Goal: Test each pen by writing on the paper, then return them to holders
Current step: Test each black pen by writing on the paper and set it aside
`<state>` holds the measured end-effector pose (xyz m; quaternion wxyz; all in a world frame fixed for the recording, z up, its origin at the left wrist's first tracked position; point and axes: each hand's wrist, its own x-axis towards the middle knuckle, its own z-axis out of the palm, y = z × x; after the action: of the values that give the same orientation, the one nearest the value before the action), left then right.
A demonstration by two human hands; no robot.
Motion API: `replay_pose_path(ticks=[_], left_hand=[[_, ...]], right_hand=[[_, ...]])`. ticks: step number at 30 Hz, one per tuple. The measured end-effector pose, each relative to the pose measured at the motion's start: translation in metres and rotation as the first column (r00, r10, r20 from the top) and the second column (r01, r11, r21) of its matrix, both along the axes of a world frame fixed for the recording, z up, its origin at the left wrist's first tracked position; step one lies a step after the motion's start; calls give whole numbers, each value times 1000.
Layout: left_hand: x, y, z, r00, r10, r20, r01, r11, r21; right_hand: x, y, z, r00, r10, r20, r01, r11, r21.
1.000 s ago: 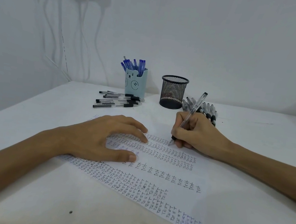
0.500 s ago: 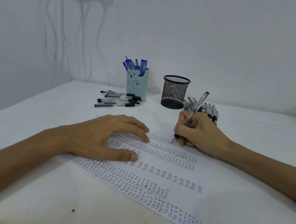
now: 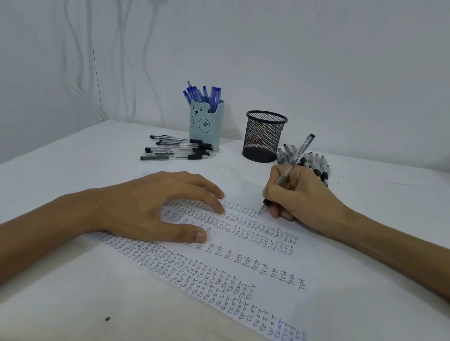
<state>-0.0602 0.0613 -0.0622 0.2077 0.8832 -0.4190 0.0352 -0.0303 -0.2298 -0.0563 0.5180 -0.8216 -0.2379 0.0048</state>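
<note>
A white paper sheet (image 3: pixel 271 265) covered with rows of the word "TEST" lies on the table. My left hand (image 3: pixel 156 204) rests flat on its left part, fingers spread. My right hand (image 3: pixel 300 200) grips a clear black-tipped pen (image 3: pixel 295 159) in a writing hold, its tip touching the paper's far edge. A light-blue bear holder (image 3: pixel 205 125) holds several blue pens. A black mesh holder (image 3: pixel 264 137) stands to its right; I see no pens sticking out of it.
Several black pens (image 3: pixel 178 150) lie loose left of the holders, and another pile of black pens (image 3: pixel 315 162) lies behind my right hand. White cables (image 3: pixel 126 43) hang down the wall at the back left. The table (image 3: pixel 59 291) is white.
My right hand with the pen has shifted slightly along the top row of writing. My left hand stays on the paper.
</note>
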Motion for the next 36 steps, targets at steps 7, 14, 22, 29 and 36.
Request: replay_pose_path(ticks=[7,14,22,29,36], left_hand=[[-1,0,1,1000,7,-1,-7,1000,5],[0,0,0,1000,5,-2,-5,1000,12],[1,1,0,1000,5,2,-5,1000,10],[5,3,-4,997,78,13,-78,997,-8],[28,33,-9,906,403,129,-397,915,-66]], right_hand=[[1,0,0,1000,-30,-7,30,1000,5],[2,1,-1,999,-52,-11,52,999,8],[2,4,2,987,-131,-90,137,988,70],[8,3,3,966,-52,-254,132,942,308],[7,0,1,983,4,-186,56,947,316]])
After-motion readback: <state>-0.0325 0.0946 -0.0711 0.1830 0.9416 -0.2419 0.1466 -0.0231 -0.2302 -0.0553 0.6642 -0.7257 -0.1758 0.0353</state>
